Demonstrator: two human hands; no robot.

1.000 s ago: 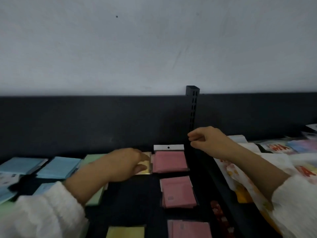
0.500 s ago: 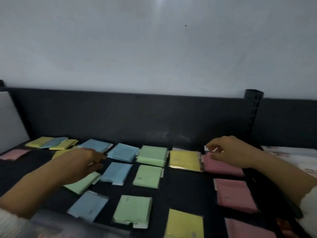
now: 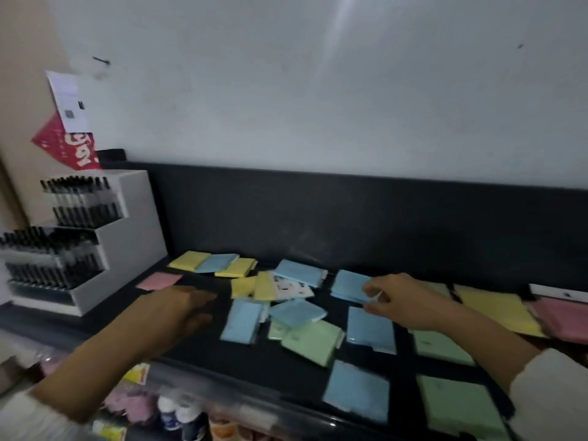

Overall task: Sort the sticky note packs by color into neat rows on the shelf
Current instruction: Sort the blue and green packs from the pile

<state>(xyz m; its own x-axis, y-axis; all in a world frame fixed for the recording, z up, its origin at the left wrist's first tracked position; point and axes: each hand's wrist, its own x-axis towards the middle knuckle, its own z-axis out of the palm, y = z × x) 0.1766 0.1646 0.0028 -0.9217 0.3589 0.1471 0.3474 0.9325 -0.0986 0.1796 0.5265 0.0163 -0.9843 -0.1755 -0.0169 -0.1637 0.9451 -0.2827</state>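
Sorting surface: black shelf (image 3: 191, 354), dark back panel behind it, sticky note packs scattered across the top.
Right hand (image 3: 404, 302): over the middle of the shelf near the back edge; thumb and fingers pinch the right edge of a blue pack (image 3: 348, 285).
Right grip: narrow, closed on that blue pack; view is blurred, so whether the pack is lifted cannot be told.
Left hand (image 3: 173, 308): palm down over bare shelf toward the left end, fingers stretched out and loosely spread, holding nothing.
Pink pack (image 3: 158, 280): lies alone just beyond the left fingertips, near the left end.
Back left corner: two yellow packs (image 3: 188, 260) with one blue between them, overlapping.
Middle: jumble of yellow, blue and green packs (image 3: 313, 340) and one white printed card (image 3: 294, 289), several overlapping.
Front edge: one blue pack (image 3: 356, 389) and one green pack (image 3: 456, 401), apart.
Right end: large yellow pack (image 3: 496, 308), then pink packs (image 3: 564, 318) at the frame edge.
Left of shelf: white tiered pen display (image 3: 133, 214) filled with dark pens.
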